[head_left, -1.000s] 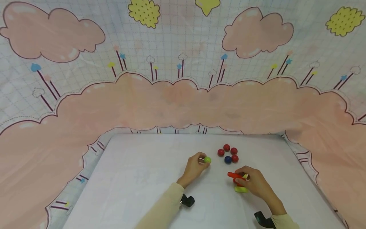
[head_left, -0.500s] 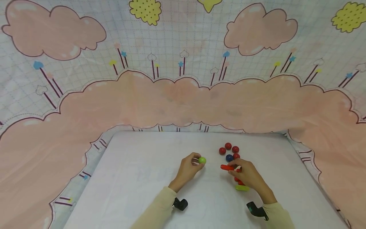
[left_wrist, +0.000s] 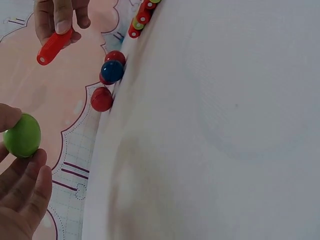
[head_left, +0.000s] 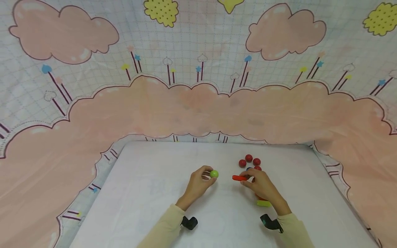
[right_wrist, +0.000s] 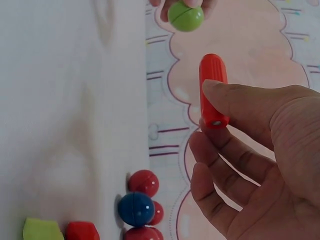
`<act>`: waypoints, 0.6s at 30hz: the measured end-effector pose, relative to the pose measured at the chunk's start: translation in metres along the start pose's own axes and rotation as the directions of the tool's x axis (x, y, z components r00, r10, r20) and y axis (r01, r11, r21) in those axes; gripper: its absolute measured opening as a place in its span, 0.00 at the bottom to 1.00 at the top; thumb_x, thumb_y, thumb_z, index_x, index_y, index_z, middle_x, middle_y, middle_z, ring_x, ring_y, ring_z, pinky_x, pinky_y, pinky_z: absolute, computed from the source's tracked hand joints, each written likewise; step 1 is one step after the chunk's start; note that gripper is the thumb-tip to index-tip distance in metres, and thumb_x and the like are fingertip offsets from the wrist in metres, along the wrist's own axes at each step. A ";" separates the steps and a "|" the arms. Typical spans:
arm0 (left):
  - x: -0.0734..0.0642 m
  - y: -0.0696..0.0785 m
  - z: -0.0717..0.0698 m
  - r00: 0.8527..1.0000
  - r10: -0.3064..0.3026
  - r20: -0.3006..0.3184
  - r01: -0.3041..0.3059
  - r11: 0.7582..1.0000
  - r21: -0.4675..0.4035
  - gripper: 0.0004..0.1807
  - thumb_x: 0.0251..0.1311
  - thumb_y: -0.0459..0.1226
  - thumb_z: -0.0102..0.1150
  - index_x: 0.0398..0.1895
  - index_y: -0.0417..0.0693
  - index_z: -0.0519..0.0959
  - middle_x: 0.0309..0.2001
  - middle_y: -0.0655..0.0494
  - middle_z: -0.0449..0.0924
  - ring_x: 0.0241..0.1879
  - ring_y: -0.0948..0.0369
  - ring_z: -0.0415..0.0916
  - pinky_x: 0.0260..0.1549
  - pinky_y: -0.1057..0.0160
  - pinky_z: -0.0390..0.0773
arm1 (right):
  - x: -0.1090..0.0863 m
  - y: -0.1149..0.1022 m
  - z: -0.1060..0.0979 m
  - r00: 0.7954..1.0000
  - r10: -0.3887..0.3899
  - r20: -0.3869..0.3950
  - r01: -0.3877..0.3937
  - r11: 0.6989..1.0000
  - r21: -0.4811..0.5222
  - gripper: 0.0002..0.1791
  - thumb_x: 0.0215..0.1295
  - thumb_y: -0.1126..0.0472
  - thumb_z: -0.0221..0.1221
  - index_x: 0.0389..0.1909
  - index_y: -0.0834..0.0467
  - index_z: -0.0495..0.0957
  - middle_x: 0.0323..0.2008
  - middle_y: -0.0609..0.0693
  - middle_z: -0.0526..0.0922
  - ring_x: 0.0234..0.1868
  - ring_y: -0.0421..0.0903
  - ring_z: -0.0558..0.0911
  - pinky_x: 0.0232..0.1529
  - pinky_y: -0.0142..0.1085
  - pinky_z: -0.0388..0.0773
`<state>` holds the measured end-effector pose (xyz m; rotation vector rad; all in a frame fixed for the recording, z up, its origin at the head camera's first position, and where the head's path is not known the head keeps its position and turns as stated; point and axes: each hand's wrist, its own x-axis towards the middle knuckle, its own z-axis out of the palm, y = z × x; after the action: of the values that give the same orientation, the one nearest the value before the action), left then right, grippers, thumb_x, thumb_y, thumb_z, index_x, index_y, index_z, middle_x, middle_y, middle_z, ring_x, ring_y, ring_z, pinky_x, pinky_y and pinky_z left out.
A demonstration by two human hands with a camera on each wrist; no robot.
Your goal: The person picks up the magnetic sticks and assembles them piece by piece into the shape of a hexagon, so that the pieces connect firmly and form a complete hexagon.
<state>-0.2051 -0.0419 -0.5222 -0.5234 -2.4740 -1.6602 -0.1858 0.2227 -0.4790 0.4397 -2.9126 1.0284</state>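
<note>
My left hand point(head_left: 197, 182) pinches a lime-green ball point(head_left: 214, 174) between thumb and fingers above the white table. To its right, my right hand point(head_left: 260, 184) grips a short red rod point(head_left: 238, 178) by one end, with the other end pointing toward the green ball. In the right wrist view the red rod point(right_wrist: 213, 92) has grooves at one end and a small metallic spot at the other. A gap separates the rod from the green ball point(right_wrist: 185, 16). The left wrist view shows the same ball point(left_wrist: 22, 136) held at its edges by the fingertips.
Several red balls point(head_left: 248, 158) and a blue ball point(right_wrist: 136, 209) sit on the table beyond my right hand, which partly covers them. Red and green rods point(head_left: 263, 203) lie partly hidden under that hand. The white table point(head_left: 139, 193) meets a patterned cloth at the back.
My right hand has lifted the red rod off the group of rods and carried it left and away from me. My left hand has shifted slightly left with the green ball.
</note>
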 end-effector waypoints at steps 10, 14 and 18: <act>-0.007 -0.001 -0.015 1.000 0.030 0.007 -0.030 0.999 0.043 0.17 0.57 0.34 0.68 0.49 0.44 0.78 0.46 0.53 0.83 0.46 0.57 0.81 0.43 0.62 0.82 | 0.008 -0.013 0.012 1.000 0.005 0.012 -0.006 0.998 0.058 0.15 0.57 0.61 0.70 0.46 0.52 0.84 0.41 0.47 0.84 0.40 0.48 0.79 0.37 0.32 0.74; -0.011 -0.001 -0.020 0.999 0.037 0.014 -0.038 0.998 0.049 0.16 0.57 0.33 0.68 0.49 0.44 0.78 0.46 0.53 0.83 0.46 0.57 0.81 0.42 0.61 0.82 | 0.011 -0.018 0.017 1.000 -0.009 0.004 0.009 0.997 0.071 0.14 0.56 0.61 0.70 0.45 0.51 0.84 0.41 0.46 0.84 0.40 0.49 0.79 0.37 0.32 0.74; -0.017 0.001 -0.024 0.999 0.034 0.019 -0.035 0.998 0.047 0.17 0.57 0.33 0.67 0.49 0.43 0.78 0.46 0.52 0.83 0.46 0.57 0.81 0.43 0.59 0.82 | 0.014 -0.023 0.022 1.000 -0.013 0.009 0.012 0.998 0.058 0.14 0.56 0.61 0.70 0.44 0.50 0.85 0.40 0.45 0.84 0.40 0.50 0.79 0.37 0.31 0.74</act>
<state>-0.1916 -0.0674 -0.5168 -0.5746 -2.4955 -1.5865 -0.1916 0.1883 -0.4811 0.4651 -2.8908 1.1145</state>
